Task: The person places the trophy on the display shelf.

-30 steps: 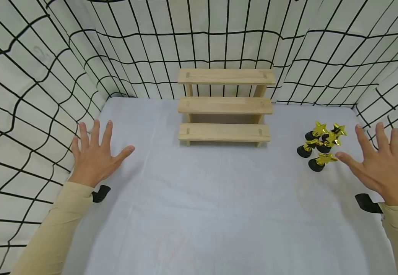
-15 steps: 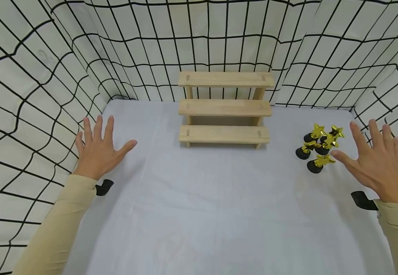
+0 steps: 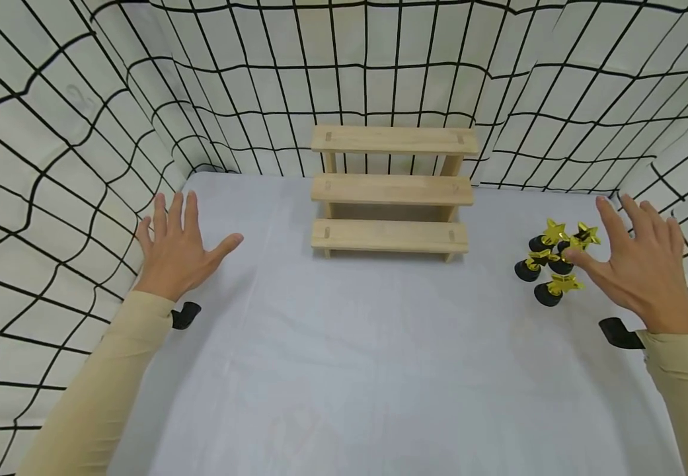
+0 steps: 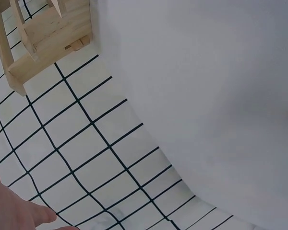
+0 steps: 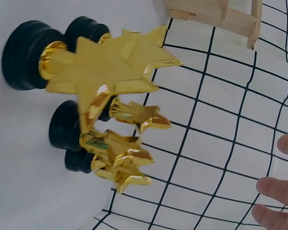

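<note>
Several gold star trophies [image 3: 565, 284] on round black bases stand in a cluster at the right of the white-covered table. My right hand [image 3: 647, 268] hovers just right of them, fingers spread, its thumb overlapping one star in the head view; it holds nothing. Large in the right wrist view, a gold star trophy [image 5: 103, 67] partly covers the others. Over the table's left side my left hand [image 3: 177, 254] is held out with fingers spread and nothing in it. A three-step wooden display stand [image 3: 391, 190] sits at the back middle, its shelves bare.
White walls with a black grid pattern [image 3: 355, 86] enclose the table at the back and both sides. The white cloth [image 3: 367, 350] spreads across the table in front of the stand.
My right hand has moved left and slightly forward, closer over the trophies. My left hand has shifted slightly right and forward. The trophies and stand stay in place.
</note>
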Available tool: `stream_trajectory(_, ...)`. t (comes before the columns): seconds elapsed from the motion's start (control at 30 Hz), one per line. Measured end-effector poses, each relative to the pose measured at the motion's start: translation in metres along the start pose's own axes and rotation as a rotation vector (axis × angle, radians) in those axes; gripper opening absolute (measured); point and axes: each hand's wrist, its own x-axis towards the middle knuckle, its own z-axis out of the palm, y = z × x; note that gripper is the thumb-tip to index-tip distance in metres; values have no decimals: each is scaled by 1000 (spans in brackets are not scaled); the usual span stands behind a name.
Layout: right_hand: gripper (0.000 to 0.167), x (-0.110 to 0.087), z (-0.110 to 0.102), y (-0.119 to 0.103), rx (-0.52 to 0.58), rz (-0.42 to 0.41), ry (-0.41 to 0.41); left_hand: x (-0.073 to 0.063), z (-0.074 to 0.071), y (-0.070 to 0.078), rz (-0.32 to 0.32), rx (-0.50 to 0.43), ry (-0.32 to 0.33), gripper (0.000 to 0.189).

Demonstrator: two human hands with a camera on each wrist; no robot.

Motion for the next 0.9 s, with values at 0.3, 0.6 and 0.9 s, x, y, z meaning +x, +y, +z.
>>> stream_trajectory(0.3,103,22,-8,-15,13,-51,27,13,-5,16,42,-7,46,117)
stream_trajectory(0.6,102,40,-9,-31,35,-139,54,29,-8,36,92,-5,70,118)
stream_trajectory(0.9,103,55,-8,-44,25,-168,17,41,-11,52,135,15,78,118)
